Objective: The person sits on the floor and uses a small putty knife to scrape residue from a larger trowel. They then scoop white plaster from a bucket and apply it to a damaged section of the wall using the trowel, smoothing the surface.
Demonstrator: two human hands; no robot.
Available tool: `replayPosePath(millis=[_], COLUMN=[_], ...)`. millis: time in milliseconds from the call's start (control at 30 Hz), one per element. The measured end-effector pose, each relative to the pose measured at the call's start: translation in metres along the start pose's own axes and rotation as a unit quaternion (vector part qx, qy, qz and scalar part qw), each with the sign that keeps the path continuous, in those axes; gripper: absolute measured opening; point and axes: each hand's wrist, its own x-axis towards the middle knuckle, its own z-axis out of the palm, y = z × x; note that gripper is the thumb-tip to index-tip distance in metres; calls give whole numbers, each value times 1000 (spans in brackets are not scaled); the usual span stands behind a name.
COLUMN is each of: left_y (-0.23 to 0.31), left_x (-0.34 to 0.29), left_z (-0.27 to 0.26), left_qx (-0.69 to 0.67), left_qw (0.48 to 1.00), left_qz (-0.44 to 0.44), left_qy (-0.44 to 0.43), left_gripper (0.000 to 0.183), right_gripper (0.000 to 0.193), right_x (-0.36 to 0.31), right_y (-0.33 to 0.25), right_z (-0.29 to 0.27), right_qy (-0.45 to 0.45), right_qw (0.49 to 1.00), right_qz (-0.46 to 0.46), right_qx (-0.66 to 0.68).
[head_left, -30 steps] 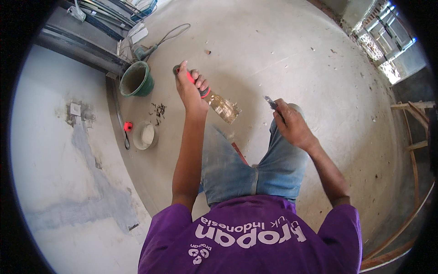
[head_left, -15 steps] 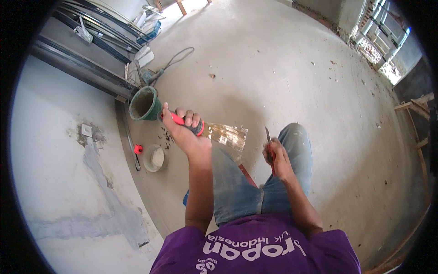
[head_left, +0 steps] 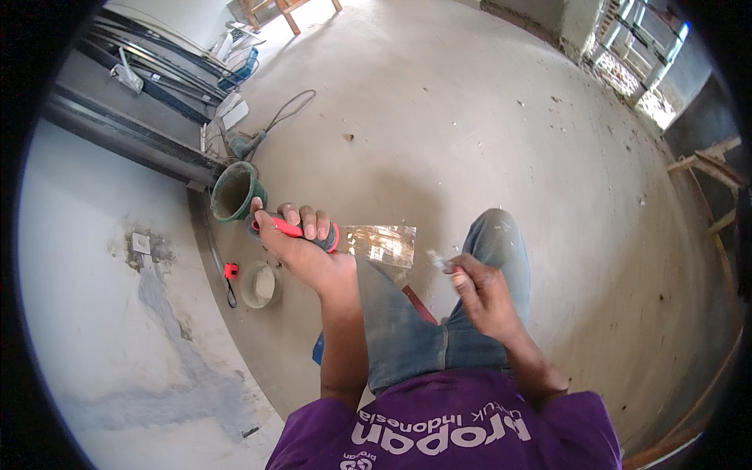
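Observation:
My left hand (head_left: 301,243) is closed around the red-and-black handle of a wide putty knife (head_left: 379,244), held out in front of my left thigh. Its broad metal blade points to the right and shines brown and gold. Over my right thigh, my right hand (head_left: 486,294) grips a smaller scraper (head_left: 440,261), whose pale tip is blurred and aimed at the wide blade, with a gap between them. Most of the smaller tool's handle is hidden by the fingers; a bit of red shows.
At left stand a green bucket (head_left: 235,193) and a small tub (head_left: 261,283) with whitish paste. Beside them lies a red tape measure (head_left: 230,271). The white wall (head_left: 86,313) has grey patched strips. A corded power tool (head_left: 244,144) lies farther off. A reddish strip (head_left: 419,304) shows between my legs.
My right hand has turned over, swinging the smaller scraper from upright to pointing left. My left hand has shifted slightly left and down, and the wide blade now lies more level.

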Motion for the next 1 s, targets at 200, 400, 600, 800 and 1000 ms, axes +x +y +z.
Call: replayPosePath(millis=[200,400,600,800,1000], left_y=[-6,-10,-14,-12,-22], left_x=[-4,-2,1,-8,-22], left_z=[-10,-15,-20,-27,-28], left_qx=[38,38,48,58,30], left_qw=[999,999,998,998,994], left_qz=[-8,-13,-31,6,93], left_qy=[-15,-1,-1,-27,-50], left_gripper=[28,24,23,25,25], right_gripper=[27,28,30,36,32], right_x=[38,37,23,32,17], right_y=[11,35,33,14,-1], right_z=[-16,2,4,-16,17], right_qy=[-24,-1,-17,-20,-19], right_qw=[987,978,982,994,997], right_qz=[37,-40,-66,24,25], right_qx=[-155,-203,-176,-107,75])
